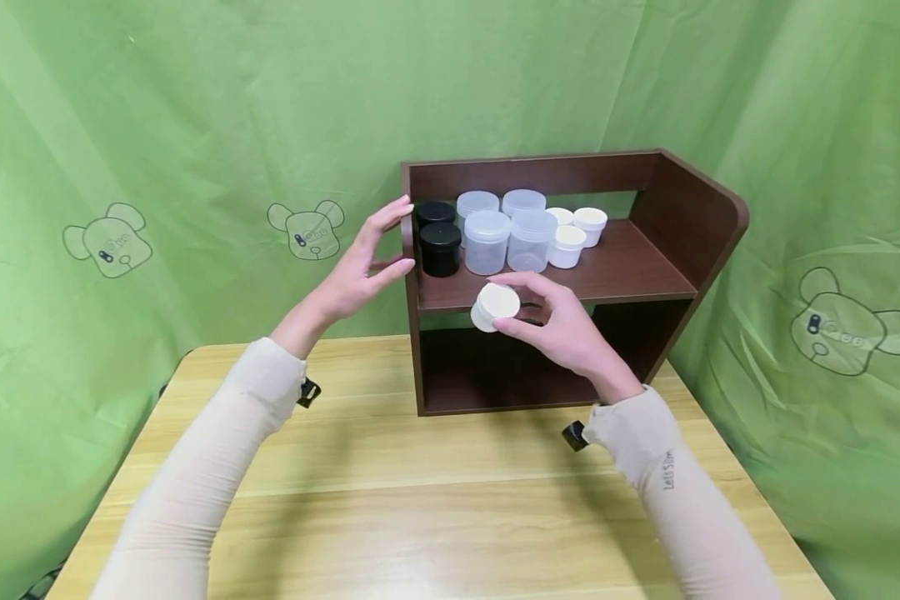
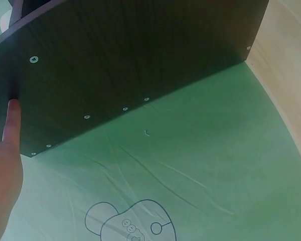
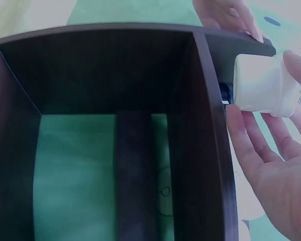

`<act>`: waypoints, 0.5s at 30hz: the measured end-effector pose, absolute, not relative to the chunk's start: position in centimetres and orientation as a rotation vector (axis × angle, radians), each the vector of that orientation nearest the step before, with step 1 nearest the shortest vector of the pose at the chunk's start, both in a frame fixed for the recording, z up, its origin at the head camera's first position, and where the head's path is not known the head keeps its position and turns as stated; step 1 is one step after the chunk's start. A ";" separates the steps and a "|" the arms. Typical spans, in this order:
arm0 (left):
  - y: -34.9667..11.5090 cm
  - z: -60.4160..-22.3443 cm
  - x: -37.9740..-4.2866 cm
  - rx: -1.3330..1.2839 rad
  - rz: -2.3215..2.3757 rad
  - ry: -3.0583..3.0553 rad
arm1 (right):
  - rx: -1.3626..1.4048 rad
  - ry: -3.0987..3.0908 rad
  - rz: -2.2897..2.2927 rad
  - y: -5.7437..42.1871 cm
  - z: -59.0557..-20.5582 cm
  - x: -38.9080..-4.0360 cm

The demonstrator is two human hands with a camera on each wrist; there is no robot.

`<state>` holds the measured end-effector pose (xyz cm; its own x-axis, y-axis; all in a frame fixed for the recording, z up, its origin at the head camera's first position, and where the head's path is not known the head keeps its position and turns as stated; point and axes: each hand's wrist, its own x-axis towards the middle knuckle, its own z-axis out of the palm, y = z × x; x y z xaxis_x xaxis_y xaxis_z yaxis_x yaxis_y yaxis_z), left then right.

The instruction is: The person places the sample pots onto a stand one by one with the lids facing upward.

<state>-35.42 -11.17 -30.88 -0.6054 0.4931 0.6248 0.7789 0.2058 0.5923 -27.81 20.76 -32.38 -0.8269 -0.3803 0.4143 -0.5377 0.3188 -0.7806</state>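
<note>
My right hand (image 1: 558,329) pinches a small white screw-lid jar (image 1: 495,307) between thumb and fingers, in front of the upper board of a dark brown two-tier shelf (image 1: 652,265). In the right wrist view the jar (image 3: 258,83) lies on its side across the fingertips, beside the shelf's edge. My left hand (image 1: 356,271) rests its fingertips against the shelf's left side panel, with thumb and fingers spread. The left wrist view shows one finger (image 2: 12,123) of it laid along that panel (image 2: 120,55).
On the upper board stand two black jars (image 1: 441,250), several clear frosted jars (image 1: 486,242) and three white jars (image 1: 567,247). The shelf sits at the back of a light wooden table (image 1: 390,475). Green cloth (image 1: 217,108) with printed bear faces hangs around it.
</note>
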 end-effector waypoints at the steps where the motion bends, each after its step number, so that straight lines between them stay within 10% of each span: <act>1: -11.1 -30.9 -35.4 -1.193 -1.356 -2.188 | 0.843 -2.418 1.521 21.0 -32.2 -27.9; 15: -10.3 -28.9 -32.1 -1.162 -1.366 -2.186 | 0.760 -2.333 1.527 24.0 -30.2 -28.6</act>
<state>-32.08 -10.35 -28.91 -0.6218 0.4705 0.6261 0.7690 0.2153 0.6019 -28.56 24.04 -30.17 -0.8325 -0.2860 0.4744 -0.5493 0.3144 -0.7742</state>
